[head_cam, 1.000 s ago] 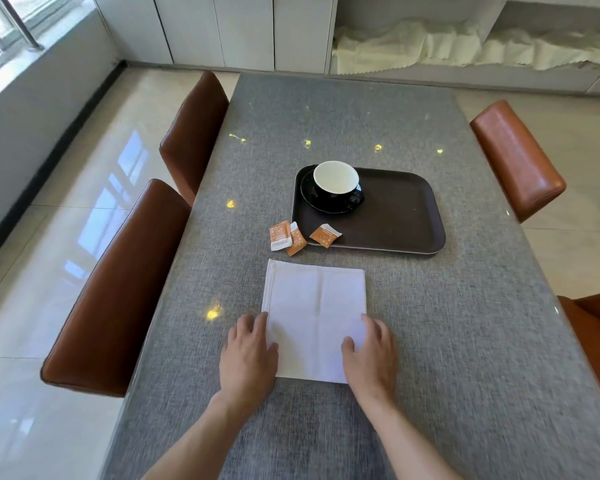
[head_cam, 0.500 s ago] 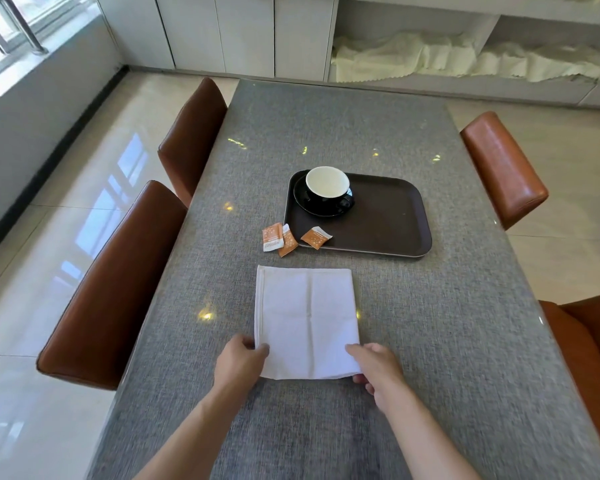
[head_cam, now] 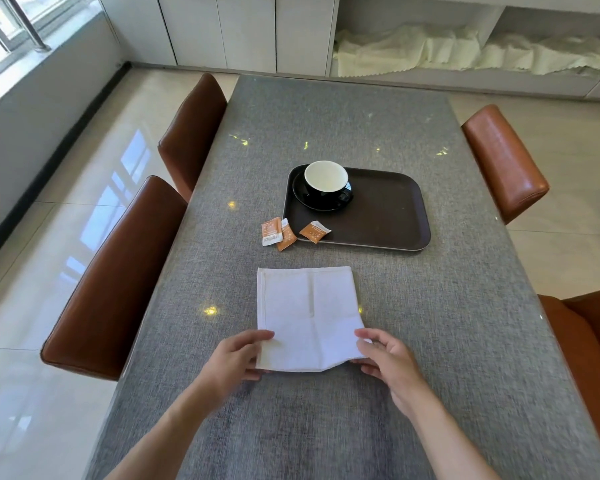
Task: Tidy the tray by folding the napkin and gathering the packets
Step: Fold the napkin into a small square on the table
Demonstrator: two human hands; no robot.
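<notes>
The scene is brightly lit by daylight from the window (head_cam: 11, 26) at upper left. Window glare is mirrored on the glossy floor (head_cam: 118, 188), and small glints are scattered over the worktop (head_cam: 430, 341). Straight lines are bowed near the edges by the wide lens. Shadows are soft.

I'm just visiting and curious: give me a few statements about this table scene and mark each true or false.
1. Both hands, left and right, pinch the near corners of the napkin. True.
2. The cup stands on the bare table. False: it sits on a saucer on the tray.
3. All three packets lie fully inside the tray. False: two packets lie on the table; one packet overlaps the tray's edge.
4. The napkin lies nearer the person than the tray. True.
</notes>
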